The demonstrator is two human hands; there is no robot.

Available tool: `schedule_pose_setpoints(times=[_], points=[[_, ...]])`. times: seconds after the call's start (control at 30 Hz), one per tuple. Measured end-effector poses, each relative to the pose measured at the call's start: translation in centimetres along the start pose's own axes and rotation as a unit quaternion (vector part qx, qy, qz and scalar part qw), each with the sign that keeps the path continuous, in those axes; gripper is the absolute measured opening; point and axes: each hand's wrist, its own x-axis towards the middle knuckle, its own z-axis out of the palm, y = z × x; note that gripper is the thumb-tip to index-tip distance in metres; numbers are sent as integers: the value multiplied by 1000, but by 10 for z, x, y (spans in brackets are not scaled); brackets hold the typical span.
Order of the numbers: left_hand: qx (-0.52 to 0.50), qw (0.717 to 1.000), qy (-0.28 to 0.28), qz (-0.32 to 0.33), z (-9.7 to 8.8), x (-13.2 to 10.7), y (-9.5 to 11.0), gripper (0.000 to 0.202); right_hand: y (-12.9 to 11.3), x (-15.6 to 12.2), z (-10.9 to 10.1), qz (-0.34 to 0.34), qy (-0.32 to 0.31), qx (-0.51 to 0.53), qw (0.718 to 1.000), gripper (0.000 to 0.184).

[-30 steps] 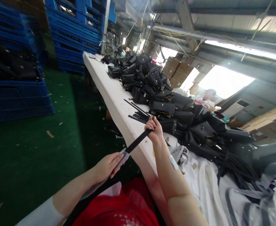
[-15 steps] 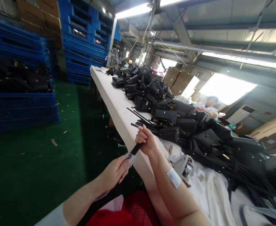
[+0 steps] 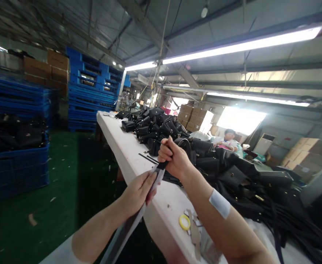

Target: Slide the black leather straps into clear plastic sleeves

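Note:
A black strap [image 3: 162,165] runs between my two hands above the table's near edge. My right hand [image 3: 176,158] is closed in a fist around its upper end. Lower down, my left hand [image 3: 141,191] pinches the strap inside a long clear plastic sleeve [image 3: 129,229], thumb on top. The sleeve hangs down below that hand towards my lap. Several loose black straps [image 3: 147,158] lie on the white table just beyond my hands.
Black handbags [image 3: 158,124] are heaped along the white-covered table [image 3: 114,137]. A yellow tape roll [image 3: 184,222] and scraps lie near my right forearm. Left stand a blue crate [image 3: 18,167] of black items and stacked blue pallets [image 3: 92,99]. A person [image 3: 230,141] sits beyond the bags.
My view has tilted up, bringing the tape roll into sight. Both hands keep their hold on the strap, and more of the plastic sleeve shows stretched below my left hand.

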Motion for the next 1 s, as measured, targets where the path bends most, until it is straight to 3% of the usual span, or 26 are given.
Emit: schedule_pose_setpoints(times=[0.1,0.27,0.33,0.47,0.6,0.7,0.87,1.0], points=[[-10,999,6,49,14,13,19,51,-18,-2,13,12,-24,-88,996,23],[-36,999,-3,6,36,22,5,63,-85,2,10,-56,81,-59,993,20],[-28,999,4,29,39,29,8,64,-101,2,9,-88,77,-64,991,24],[3,993,1,114,39,46,46,59,-89,-6,15,-102,58,-171,978,37],[57,982,5,178,42,55,80,56,-67,-21,19,-67,37,-289,954,49],[51,984,2,173,49,53,73,55,-76,-30,21,-60,38,-310,948,50],[31,992,-29,121,60,45,46,58,-125,-35,22,-163,116,-239,950,39],[32,991,-31,129,63,47,58,59,-134,-33,21,-176,101,-274,940,36]])
